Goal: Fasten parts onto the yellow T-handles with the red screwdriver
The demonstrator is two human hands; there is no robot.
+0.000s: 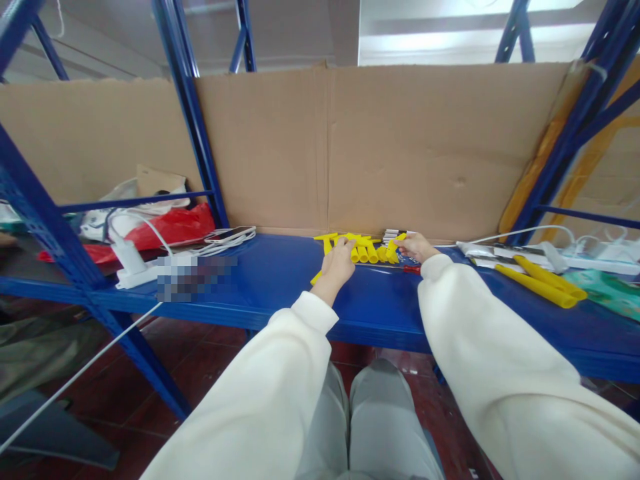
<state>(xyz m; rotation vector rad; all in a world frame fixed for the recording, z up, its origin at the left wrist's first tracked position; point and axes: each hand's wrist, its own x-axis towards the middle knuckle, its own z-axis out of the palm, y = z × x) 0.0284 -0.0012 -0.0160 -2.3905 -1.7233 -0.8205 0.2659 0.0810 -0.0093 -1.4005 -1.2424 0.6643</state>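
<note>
Several short yellow plastic tube pieces (367, 254) lie close together in a row on the blue shelf (280, 273). My left hand (339, 265) reaches over the left end of this row, its fingers stretched onto the pieces. Under its wrist pokes out another yellow bit (315, 278). At the right end, my right hand (419, 247) pinches a small yellow plastic piece (393, 249) between thumb and fingers. A small red object (412, 269) lies just below that hand. Behind the row are some black-and-white items (394, 235), too small to make out.
Two long yellow tubes (543, 287) lie on the right, beside a green bag (607, 290) and a white power strip (600, 264). Leftward are a phone (231, 234), cables, a white charger (129, 257) and a red bag (173, 227). Cardboard (400, 147) walls the back between blue posts.
</note>
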